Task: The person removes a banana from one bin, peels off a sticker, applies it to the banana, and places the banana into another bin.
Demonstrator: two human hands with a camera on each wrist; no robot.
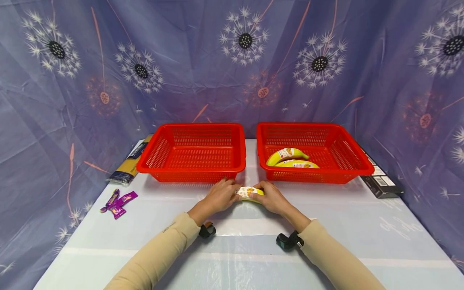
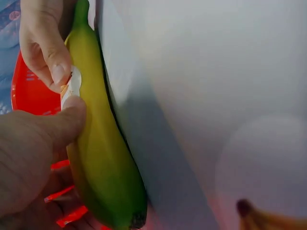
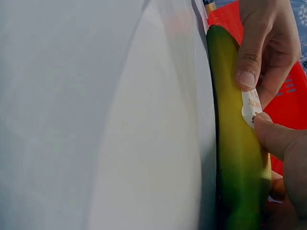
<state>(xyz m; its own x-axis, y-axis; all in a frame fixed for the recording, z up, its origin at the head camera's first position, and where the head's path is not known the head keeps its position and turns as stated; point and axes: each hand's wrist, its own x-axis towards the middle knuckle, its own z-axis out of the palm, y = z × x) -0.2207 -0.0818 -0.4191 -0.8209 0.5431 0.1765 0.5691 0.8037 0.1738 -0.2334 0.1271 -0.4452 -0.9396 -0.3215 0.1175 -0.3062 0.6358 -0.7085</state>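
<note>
A yellow-green banana lies crosswise close to the table, in front of the gap between two baskets. My left hand grips its left part, and my right hand grips its right part. On its side is a white printed label. Both wrist views show the thumbs pressing at the label's two ends, with other fingers behind the banana. Two more labelled bananas rest in the right red basket.
An open-mesh red basket stands at the back left. Purple wrapped candies and a gold-and-dark package lie on the left. A black box sits beside the right basket. Patterned fabric hangs behind and at both sides.
</note>
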